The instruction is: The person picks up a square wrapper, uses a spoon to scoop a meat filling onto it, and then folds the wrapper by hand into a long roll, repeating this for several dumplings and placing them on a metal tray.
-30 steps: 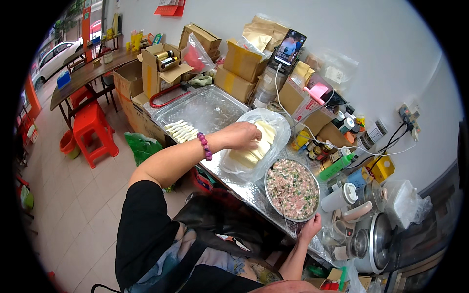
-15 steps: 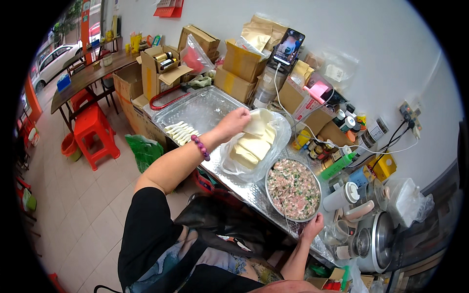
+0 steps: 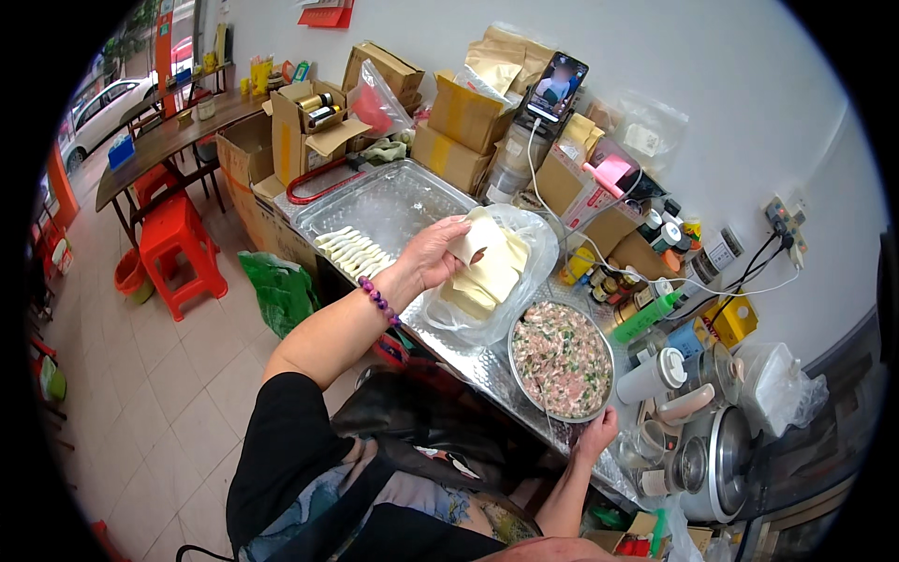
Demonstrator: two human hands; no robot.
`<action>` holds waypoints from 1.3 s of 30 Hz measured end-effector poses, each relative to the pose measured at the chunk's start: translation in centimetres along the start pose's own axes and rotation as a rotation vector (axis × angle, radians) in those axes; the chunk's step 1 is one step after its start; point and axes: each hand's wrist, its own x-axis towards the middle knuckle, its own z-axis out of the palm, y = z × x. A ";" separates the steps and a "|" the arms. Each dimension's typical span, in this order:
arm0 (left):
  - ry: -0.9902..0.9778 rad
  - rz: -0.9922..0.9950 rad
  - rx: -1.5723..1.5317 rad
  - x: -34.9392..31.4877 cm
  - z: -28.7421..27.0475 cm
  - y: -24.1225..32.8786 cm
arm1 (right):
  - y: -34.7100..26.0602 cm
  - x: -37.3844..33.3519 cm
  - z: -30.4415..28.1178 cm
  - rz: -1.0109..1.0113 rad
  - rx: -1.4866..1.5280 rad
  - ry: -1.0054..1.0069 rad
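Observation:
Between the thumb and fingers of my left hand (image 3: pixel 438 255) is a thin pale wonton wrapper (image 3: pixel 479 232), lifted over a stack of the same wrappers (image 3: pixel 485 286). The stack lies in an open clear plastic bag (image 3: pixel 538 258). My right hand (image 3: pixel 597 433) is closed at the near right rim of a round metal bowl; what its fingers grip there is hidden. Minced meat filling with green bits (image 3: pixel 562 363) fills the bowl. Left of the bag, a row of folded white dumplings (image 3: pixel 351 251) lies in a metal tray (image 3: pixel 426 192).
Cardboard boxes (image 3: pixel 459 112) and a propped phone (image 3: pixel 559 84) with a white cable stand along the wall. To the right are jars, a green bottle (image 3: pixel 646 317), a white tumbler (image 3: pixel 655 375) and a large lidded pot (image 3: pixel 726 459). Red stools (image 3: pixel 185 248) stand on the floor at left.
My left hand has drawn back toward me and down, turning so the wrapper is now lifted in its fingers. My right hand has stayed beside the bowl.

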 end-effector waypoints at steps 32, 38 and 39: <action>0.033 -0.525 -0.048 -13.5 0.1 -11.7 | 1.2 0.3 -0.6 -0.006 -0.038 -0.018; 0.145 -0.584 0.014 -14.1 -0.5 -12.7 | 1.2 0.4 -0.5 -0.028 -0.048 -0.017; 0.144 -0.595 -0.034 -14.2 -0.6 -12.9 | 1.1 0.4 -0.5 -0.025 -0.047 -0.014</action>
